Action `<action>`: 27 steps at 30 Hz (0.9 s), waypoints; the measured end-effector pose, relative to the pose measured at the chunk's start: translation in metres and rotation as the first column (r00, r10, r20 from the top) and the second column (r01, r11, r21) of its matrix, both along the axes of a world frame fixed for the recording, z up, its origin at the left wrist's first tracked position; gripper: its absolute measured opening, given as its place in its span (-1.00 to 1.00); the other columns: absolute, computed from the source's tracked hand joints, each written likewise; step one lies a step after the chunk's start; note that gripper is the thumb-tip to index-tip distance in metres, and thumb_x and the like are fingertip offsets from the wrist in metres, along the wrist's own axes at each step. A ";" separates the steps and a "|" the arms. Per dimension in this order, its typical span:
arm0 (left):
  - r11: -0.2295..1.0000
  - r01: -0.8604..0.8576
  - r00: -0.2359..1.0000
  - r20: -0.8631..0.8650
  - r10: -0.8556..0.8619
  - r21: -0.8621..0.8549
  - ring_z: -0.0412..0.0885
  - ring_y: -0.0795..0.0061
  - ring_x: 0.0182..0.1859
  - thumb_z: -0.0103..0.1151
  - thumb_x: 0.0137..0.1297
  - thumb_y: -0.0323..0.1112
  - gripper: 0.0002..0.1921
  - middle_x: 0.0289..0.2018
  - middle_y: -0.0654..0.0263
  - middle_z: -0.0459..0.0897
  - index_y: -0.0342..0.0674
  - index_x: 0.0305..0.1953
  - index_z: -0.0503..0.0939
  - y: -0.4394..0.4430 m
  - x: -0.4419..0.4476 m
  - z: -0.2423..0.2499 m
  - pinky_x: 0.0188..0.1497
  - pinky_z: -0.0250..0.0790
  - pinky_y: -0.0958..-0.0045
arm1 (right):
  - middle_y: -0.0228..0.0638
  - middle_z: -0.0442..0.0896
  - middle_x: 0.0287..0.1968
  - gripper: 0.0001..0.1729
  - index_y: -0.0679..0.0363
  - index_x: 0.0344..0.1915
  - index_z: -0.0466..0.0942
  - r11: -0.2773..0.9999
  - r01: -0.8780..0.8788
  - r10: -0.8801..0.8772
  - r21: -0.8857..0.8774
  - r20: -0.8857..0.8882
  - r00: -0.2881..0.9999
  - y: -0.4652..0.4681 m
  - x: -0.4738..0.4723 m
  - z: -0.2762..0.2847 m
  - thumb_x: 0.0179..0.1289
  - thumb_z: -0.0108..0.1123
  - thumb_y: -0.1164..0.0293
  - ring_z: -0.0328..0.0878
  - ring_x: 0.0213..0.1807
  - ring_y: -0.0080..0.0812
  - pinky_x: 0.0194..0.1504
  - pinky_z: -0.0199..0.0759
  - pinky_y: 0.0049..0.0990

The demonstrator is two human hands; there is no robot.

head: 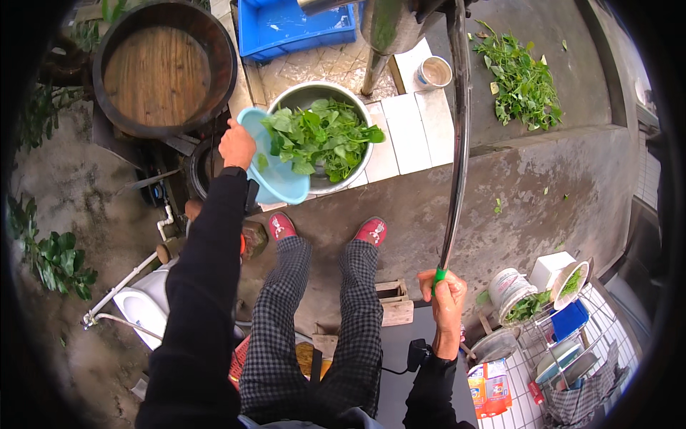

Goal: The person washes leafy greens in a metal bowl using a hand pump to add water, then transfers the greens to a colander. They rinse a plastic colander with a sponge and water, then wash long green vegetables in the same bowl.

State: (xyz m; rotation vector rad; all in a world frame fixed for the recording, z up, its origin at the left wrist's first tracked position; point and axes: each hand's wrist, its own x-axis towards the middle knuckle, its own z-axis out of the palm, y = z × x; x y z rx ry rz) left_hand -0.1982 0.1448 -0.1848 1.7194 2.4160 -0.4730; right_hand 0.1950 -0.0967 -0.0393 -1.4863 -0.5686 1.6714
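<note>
My left hand (237,143) grips the rim of a light blue plastic basin (278,185), which tilts against the left side of a round metal basin (367,155). Leafy greens (327,137) heap up in the metal basin and reach over the blue one; a loose leaf clings inside the blue basin. My right hand (447,300) is closed around the green grip (439,279) of a long metal lever (459,134). That lever runs up to a metal hand pump (388,32) beyond the basins.
A wooden tub (155,80) stands at upper left, beside a blue plastic crate (297,35). A plastic cup (433,72) sits on the white tiles (404,134). Cut greens (520,78) lie on the concrete. A white bucket (509,292) and a dish rack (563,348) are at lower right.
</note>
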 end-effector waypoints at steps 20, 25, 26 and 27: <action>0.667 -0.722 0.671 0.421 0.610 0.185 0.51 -0.25 -0.18 0.01 0.10 -0.40 -0.65 -0.32 -0.21 0.57 -0.38 -0.08 0.29 -0.259 -0.156 0.017 -0.11 0.31 -0.08 | -0.29 0.57 -0.53 -0.66 0.36 0.01 0.39 0.964 -0.198 0.240 -0.177 0.258 0.936 -0.017 -0.051 0.099 0.32 0.00 0.39 0.46 -0.51 -0.50 -0.35 0.33 -0.53; 0.037 -0.997 -0.035 0.848 0.529 -0.064 0.56 0.27 -0.46 0.01 0.14 -0.38 -0.68 -0.33 0.09 0.57 -0.35 -0.07 0.36 -0.379 -0.174 0.026 -0.59 0.40 0.26 | -0.23 0.55 -0.59 -0.69 0.38 -0.06 0.40 0.929 -0.240 0.335 -0.281 0.361 0.870 -0.023 -0.048 0.163 0.30 -0.04 0.38 0.44 -0.57 -0.46 -0.38 0.32 -0.51; -0.100 -0.989 -0.146 0.843 0.517 -0.110 0.53 0.34 -0.49 0.01 0.15 -0.38 -0.69 -0.34 0.13 0.56 -0.33 -0.07 0.36 -0.393 -0.172 0.024 -0.64 0.35 0.34 | -0.23 0.54 -0.59 -0.69 0.38 -0.07 0.40 0.914 -0.217 0.352 -0.343 0.402 0.845 -0.023 -0.041 0.178 0.28 -0.04 0.39 0.44 -0.57 -0.45 -0.39 0.32 -0.51; -0.228 -0.962 -0.245 0.844 0.477 -0.151 0.50 0.41 -0.53 0.00 0.15 -0.38 -0.69 -0.35 0.17 0.54 -0.32 -0.06 0.36 -0.404 -0.171 0.020 -0.69 0.31 0.41 | -0.24 0.54 -0.60 -0.69 0.37 -0.08 0.40 0.911 -0.236 0.362 -0.338 0.384 0.849 -0.021 -0.032 0.194 0.26 -0.04 0.41 0.44 -0.57 -0.45 -0.40 0.33 -0.51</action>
